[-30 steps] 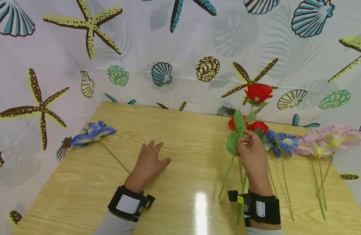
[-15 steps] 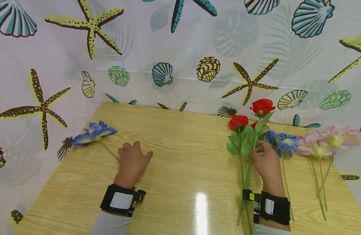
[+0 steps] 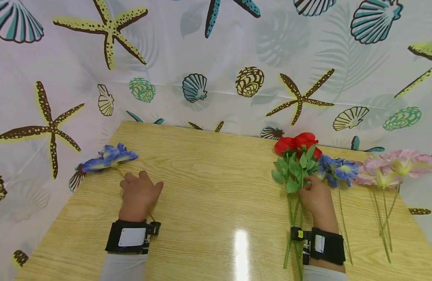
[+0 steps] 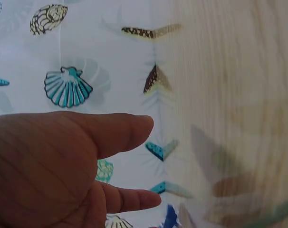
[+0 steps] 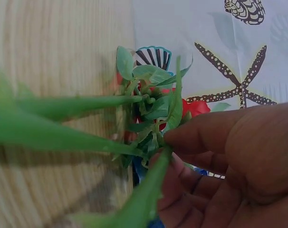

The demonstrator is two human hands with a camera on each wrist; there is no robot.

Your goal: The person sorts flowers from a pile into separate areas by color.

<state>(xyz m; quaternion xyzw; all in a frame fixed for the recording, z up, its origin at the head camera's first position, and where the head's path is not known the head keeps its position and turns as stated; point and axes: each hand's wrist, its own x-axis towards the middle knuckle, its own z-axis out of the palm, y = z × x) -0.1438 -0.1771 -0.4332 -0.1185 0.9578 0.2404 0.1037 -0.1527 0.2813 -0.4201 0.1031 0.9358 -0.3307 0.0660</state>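
My right hand (image 3: pixel 318 199) pinches the green stem of a red rose (image 3: pixel 305 140) between thumb and fingertips. In the right wrist view, this stem (image 5: pixel 146 190) runs down from the pinch past the leaves. Other red roses (image 3: pixel 283 146) lie close beside it, their leafy stems side by side on the table. My left hand (image 3: pixel 139 195) is over the thin stem of a blue flower (image 3: pixel 112 157) at the table's left, covering part of it. The left wrist view shows thumb and one finger (image 4: pixel 129 199) extended and apart, with nothing held between them.
Blue flowers (image 3: pixel 339 170) lie just right of the roses, with pink flowers (image 3: pixel 402 164) farther right, stems toward me. A white cloth (image 3: pixel 223 50) printed with shells and starfish hangs behind the wooden table (image 3: pixel 209 183).
My right hand has brought the rose down and slightly right, so its bloom now sits among the other roses. My left hand has moved left, toward the lone blue flower.
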